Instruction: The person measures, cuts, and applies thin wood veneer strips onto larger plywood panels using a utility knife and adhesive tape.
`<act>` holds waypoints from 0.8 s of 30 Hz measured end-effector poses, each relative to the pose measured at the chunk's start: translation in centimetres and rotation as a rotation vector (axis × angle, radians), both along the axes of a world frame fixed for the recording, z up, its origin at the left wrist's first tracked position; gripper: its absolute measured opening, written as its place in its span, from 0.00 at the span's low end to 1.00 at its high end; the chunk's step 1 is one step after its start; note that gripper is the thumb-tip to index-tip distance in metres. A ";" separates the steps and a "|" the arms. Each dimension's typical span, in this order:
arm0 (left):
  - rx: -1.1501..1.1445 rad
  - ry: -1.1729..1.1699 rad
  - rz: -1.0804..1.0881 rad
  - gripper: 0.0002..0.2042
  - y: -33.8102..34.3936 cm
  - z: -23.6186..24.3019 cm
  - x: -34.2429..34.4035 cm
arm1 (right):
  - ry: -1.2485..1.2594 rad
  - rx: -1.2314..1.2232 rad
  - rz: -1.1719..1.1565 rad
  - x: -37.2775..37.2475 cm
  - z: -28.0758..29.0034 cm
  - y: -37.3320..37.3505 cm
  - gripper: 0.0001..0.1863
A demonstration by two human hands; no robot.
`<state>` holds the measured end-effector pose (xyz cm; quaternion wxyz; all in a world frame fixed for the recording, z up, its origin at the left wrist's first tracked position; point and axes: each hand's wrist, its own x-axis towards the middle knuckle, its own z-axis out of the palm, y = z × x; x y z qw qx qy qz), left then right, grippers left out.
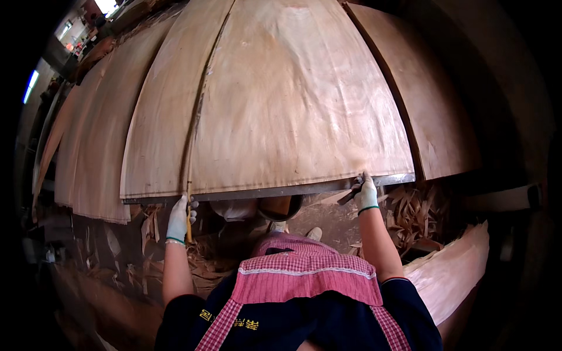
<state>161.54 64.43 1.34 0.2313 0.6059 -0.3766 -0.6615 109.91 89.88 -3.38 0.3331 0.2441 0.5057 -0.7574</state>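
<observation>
A broad pale wood veneer sheet [293, 105] lies before me, its near edge along a dark metal strip [263, 192]. To its left, past a dark gap, lies a narrower veneer sheet [161, 117]. My left hand [177, 221], in a white glove with a green cuff, is closed around a thin yellowish stick [189, 225] at the near end of that gap. My right hand [367, 196], gloved alike, is closed at the sheet's near right edge. It grips a dark, flat-bladed tool [350, 194]; its exact kind is unclear.
More veneer sheets lie at the left [93, 134] and right [436, 111]. Veneer scraps [418, 213] litter the floor below the edge. A dark round container [280, 206] stands under the table edge, and a loose veneer piece [453, 275] lies at the lower right.
</observation>
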 end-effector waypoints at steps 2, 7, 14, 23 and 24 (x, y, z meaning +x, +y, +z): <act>0.105 0.080 0.037 0.23 0.5 0.0 -0.8 | 0.123 0.059 0.075 0.4 0.4 -0.3 0.09; 0.534 0.462 0.114 0.24 -0.1 -2.0 -3.5 | 0.624 0.143 0.116 -1.3 4.3 -1.8 0.06; -0.028 0.140 0.336 0.12 -2.1 -5.6 -5.3 | 0.667 0.184 0.211 -1.7 0.4 -1.2 0.04; -0.094 0.015 0.586 0.09 1.8 -6.8 -6.1 | 0.649 0.350 0.175 -1.2 -3.6 1.1 0.05; -0.090 0.017 0.576 0.09 1.5 -7.0 -6.6 | 0.645 0.317 0.155 -1.8 -3.8 0.8 0.05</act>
